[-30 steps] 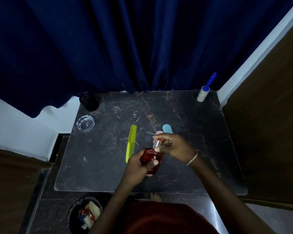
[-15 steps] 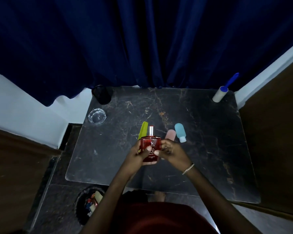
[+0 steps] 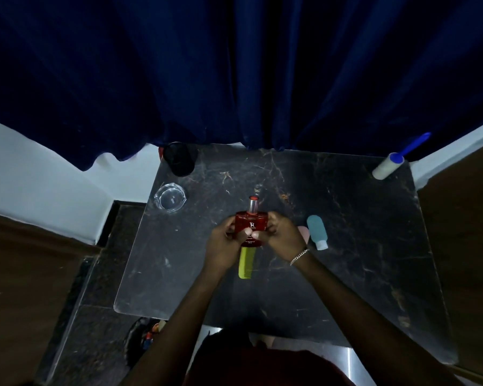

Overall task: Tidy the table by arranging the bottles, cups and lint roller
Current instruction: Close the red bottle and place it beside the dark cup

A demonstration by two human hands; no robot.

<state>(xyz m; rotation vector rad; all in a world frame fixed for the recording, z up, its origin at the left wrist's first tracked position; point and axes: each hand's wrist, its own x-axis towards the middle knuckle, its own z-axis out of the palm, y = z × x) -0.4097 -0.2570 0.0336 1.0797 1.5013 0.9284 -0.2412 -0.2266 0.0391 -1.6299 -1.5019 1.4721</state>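
Observation:
A red perfume bottle [image 3: 251, 223] with a silver sprayer stands upright above the middle of the dark marble table [image 3: 346, 246]. My left hand [image 3: 224, 243] and my right hand [image 3: 282, 235] both grip its sides. A teal travel bottle [image 3: 317, 231] lies just right of my right hand, with a pink bottle [image 3: 304, 232] mostly hidden beside it. A black cup [image 3: 179, 159] stands at the far left corner, and a clear glass cup [image 3: 170, 200] sits in front of it. A white lint roller [image 3: 389, 165] with a blue handle lies at the far right corner.
A yellow-green comb [image 3: 246, 263] lies on the table under my hands. A dark blue curtain [image 3: 234, 65] hangs behind the table. A round bin [image 3: 142, 338] with rubbish sits on the floor at the table's near left. Brown panels flank both sides.
The perfume bottle went from tilted to upright and moved farther from me, over the comb. My right hand shifted from the sprayer to the bottle's side. The view also moved.

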